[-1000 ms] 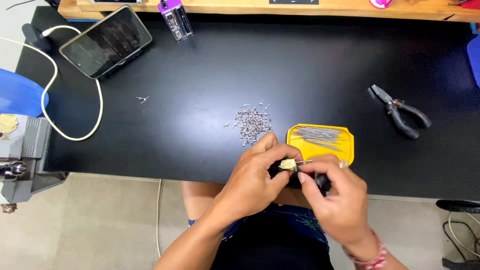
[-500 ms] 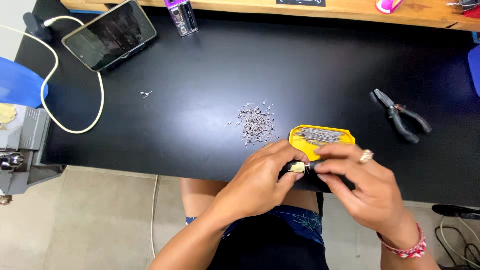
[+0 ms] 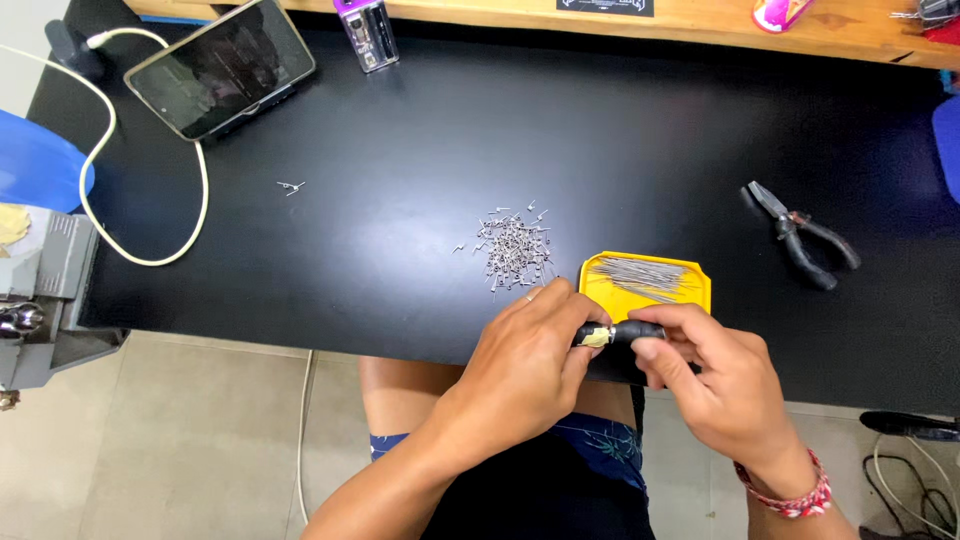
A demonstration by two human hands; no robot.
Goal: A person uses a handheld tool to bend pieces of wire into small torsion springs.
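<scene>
My left hand [image 3: 530, 365] and my right hand [image 3: 715, 385] meet at the near edge of the black table [image 3: 420, 160]. Between them they hold a small black-handled tool [image 3: 625, 333] with a pale yellowish tip; the left fingers pinch the tip end and the right fingers grip the black handle. Just behind the hands sits a small yellow tray [image 3: 690, 295] holding several thin metal pins. To its left lies a loose pile of tiny bent metal pieces [image 3: 515, 248].
Black-handled pliers [image 3: 800, 235] lie at the right. A phone [image 3: 222, 68] leans at the back left with a white cable [image 3: 150, 255] looping from it. One stray metal piece [image 3: 291, 187] lies alone. A small clear and purple object [image 3: 366, 32] stands by the wooden ledge [image 3: 700, 25].
Both hands have stayed together at the table's near edge, shifting slightly around the small tool. My right hand has turned so its fingers now grip the black handle.
</scene>
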